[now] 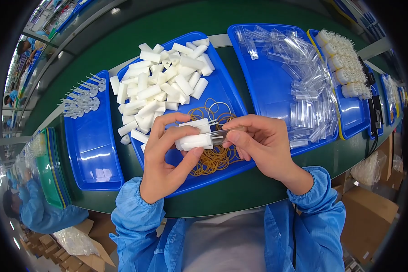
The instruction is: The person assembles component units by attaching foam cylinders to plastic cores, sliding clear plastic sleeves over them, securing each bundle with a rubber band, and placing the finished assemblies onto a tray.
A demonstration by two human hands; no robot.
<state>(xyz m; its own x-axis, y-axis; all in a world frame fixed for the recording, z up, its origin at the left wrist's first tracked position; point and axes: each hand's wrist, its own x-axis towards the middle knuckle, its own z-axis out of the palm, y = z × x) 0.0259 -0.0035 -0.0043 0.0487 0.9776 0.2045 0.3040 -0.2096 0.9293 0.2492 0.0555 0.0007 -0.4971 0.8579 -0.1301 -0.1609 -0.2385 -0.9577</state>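
Observation:
My left hand [165,152] is closed around a small group of white foam cylinders [194,141], held above a blue tray [220,75]. Thin pale prongs show at their right end. Between the fingers of my right hand [263,140] is a clear plastic sleeve [218,135], its left end at the foam pieces; how far it covers them I cannot tell. Below both hands lie tan rubber bands [209,167] in a loose tangle. Many more white foam cylinders [149,93] are heaped in the same tray.
At left, a blue tray [95,156] carries white pronged parts [81,102]. Another blue tray [267,86] on the right contains clear sleeves [306,86]; beyond are bundled white pieces [342,63]. Stacked trays [52,177] and a co-worker [43,204] are far left. A cardboard box [369,217] stands lower right.

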